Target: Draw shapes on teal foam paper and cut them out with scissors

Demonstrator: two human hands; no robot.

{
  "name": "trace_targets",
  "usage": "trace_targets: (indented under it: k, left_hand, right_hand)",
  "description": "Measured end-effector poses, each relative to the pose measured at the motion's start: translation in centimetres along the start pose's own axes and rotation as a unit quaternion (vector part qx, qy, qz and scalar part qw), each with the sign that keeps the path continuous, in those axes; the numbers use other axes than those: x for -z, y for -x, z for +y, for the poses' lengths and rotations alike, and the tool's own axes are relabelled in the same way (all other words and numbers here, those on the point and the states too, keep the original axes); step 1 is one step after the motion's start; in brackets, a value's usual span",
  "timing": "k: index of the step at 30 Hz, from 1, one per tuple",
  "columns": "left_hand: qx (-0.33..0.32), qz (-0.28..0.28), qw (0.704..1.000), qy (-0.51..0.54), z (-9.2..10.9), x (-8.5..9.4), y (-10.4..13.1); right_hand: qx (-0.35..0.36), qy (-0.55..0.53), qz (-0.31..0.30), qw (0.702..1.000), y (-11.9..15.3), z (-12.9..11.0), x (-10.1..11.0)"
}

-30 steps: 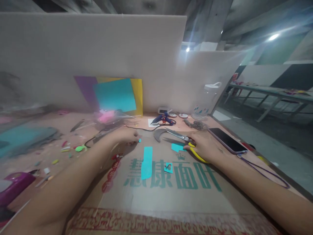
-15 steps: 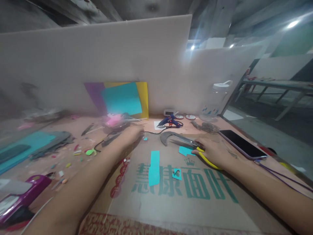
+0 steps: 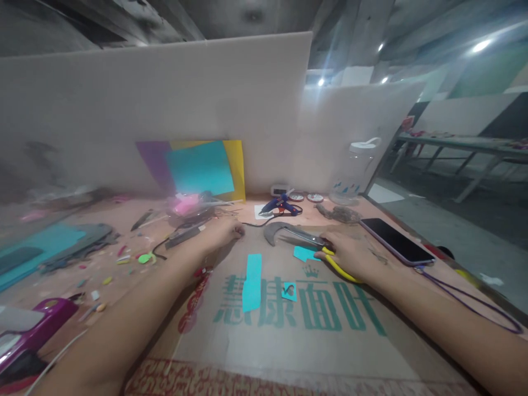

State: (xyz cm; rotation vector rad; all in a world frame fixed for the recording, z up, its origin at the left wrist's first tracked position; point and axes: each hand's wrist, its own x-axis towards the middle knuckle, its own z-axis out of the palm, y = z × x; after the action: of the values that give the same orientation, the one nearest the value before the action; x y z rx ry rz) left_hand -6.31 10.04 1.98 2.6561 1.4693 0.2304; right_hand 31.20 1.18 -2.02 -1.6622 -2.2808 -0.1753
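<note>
My right hand (image 3: pixel 344 254) is wrapped round the yellow handles of pliers-like cutters (image 3: pixel 299 235), whose curved grey jaw lies on the cardboard (image 3: pixel 214 352). Beneath the handles a turquoise paper piece (image 3: pixel 304 253) pokes out. My left hand (image 3: pixel 226 232) rests at the back of the cardboard, fingers curled together; whatever they hold is hidden. In front of the hands lie a turquoise paper strip (image 3: pixel 252 283) and a small turquoise square (image 3: pixel 289 291) with a dark curved mark on it.
Behind stand a blue glue gun (image 3: pixel 280 204), two round lids and a clear bottle (image 3: pixel 350 173). A phone (image 3: pixel 396 242) lies at right. Small scraps, a purple tool (image 3: pixel 39 330) and a turquoise board (image 3: pixel 45 247) cover the left. Coloured sheets (image 3: pixel 200 168) lean on the white panel.
The view has shifted slightly to the right. My left fingers have curled in where a tiny turquoise scrap lay, and that scrap no longer shows. My right hand keeps its hold on the cutters.
</note>
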Motion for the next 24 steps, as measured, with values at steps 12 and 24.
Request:
trace_targets:
  k: [12, 24]
  left_hand:
    - [-0.112, 0.038, 0.991, 0.068, 11.3, -1.9, 5.1]
    - [-0.2, 0.057, 0.97, 0.123, 12.3, -5.4, 6.6]
  right_hand:
    - [-0.013, -0.013, -0.021, 1.0, 0.0, -0.5, 0.4]
    - [0.001, -0.002, -0.016, 1.0, -0.1, -0.6, 0.5]
